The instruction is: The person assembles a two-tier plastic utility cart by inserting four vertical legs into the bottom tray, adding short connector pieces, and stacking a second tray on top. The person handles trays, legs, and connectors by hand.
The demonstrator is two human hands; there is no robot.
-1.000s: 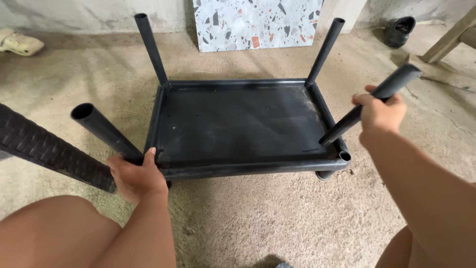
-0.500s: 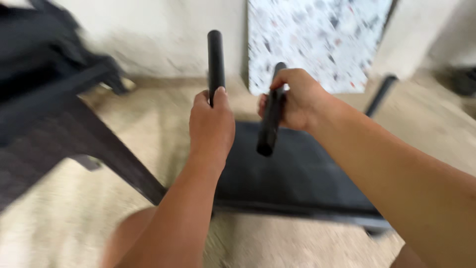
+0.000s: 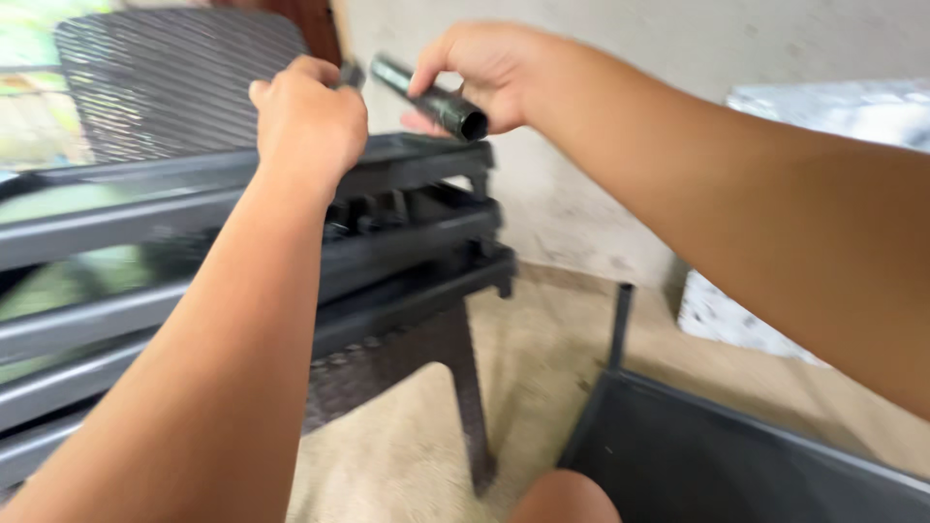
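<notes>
Gripping blurred black tube (image 3: 438,101), far end hidden.

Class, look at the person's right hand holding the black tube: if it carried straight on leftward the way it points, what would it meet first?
Most likely the left hand, clenched just beyond the black tube that the right hand holds; depth is unclear.

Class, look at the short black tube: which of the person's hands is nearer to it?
Right. The right hand grips the black tube; the left hand is closed just left of it, above the stacked chairs.
</notes>
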